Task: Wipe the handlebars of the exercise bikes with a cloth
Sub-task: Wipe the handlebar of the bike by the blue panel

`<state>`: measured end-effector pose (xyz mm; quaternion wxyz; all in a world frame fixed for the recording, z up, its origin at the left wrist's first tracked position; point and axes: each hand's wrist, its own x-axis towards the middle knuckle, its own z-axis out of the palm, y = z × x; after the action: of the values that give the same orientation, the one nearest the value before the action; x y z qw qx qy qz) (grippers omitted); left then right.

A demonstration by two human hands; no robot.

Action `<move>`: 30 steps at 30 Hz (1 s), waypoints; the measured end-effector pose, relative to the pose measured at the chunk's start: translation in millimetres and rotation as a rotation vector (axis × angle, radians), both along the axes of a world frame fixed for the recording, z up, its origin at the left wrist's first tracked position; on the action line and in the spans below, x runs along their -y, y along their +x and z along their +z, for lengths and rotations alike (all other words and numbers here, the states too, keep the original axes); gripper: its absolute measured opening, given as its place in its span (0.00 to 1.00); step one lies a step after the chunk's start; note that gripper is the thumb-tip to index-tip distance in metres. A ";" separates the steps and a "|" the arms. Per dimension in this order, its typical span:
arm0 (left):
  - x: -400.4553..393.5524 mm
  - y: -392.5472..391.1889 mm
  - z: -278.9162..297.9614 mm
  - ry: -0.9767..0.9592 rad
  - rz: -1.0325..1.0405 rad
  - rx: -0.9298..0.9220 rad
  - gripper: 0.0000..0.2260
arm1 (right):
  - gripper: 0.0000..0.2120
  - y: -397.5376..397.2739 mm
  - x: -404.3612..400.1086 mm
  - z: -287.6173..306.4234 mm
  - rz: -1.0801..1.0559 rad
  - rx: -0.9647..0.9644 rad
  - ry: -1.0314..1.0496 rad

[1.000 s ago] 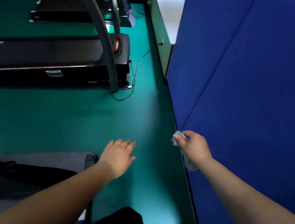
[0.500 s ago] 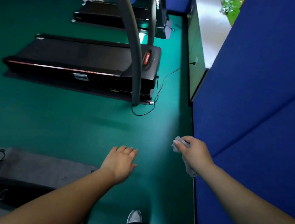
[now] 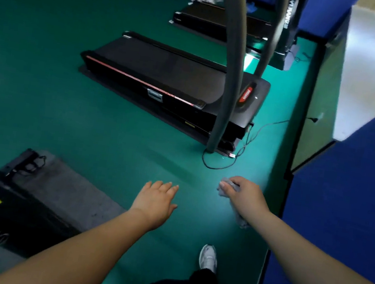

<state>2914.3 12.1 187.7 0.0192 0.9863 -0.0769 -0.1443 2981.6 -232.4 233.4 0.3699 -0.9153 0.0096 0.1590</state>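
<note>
This is a gym room, with green rubbery flooring (image 3: 89, 116) underfoot. A black treadmill (image 3: 166, 78) with grey uprights stands plugged in, a second treadmill (image 3: 211, 20) just beyond it and blue padded partitions (image 3: 340, 211) to its right.

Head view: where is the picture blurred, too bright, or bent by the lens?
Head view: the window ledge at top right is overexposed; the far treadmill is smeared with blur; the near treadmill's grey posts bow from wide-angle distortion; a pale glare lies on the green floor between the hands.
</note>
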 end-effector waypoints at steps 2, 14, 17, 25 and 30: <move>-0.3 23.7 -0.6 -0.011 0.082 -0.006 0.27 | 0.11 37.7 -6.0 2.7 0.087 0.009 -0.009; -33.8 95.2 6.5 -0.025 0.495 -0.034 0.26 | 0.21 209.6 -99.2 12.3 0.586 0.047 -0.100; -60.2 104.5 3.1 -0.024 0.586 -0.055 0.27 | 0.18 235.0 -140.5 8.6 0.678 0.041 -0.078; -133.8 130.8 4.5 -0.014 0.730 -0.068 0.26 | 0.13 284.3 -248.2 0.2 0.879 0.069 -0.075; -162.5 130.6 8.6 -0.032 0.857 -0.062 0.26 | 0.13 301.1 -306.7 -10.4 0.980 0.069 -0.094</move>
<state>3045.0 174.6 196.3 0.0950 0.9239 0.3382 -0.1515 3282.7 74.3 223.0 0.2103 -0.8326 -0.4271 0.2831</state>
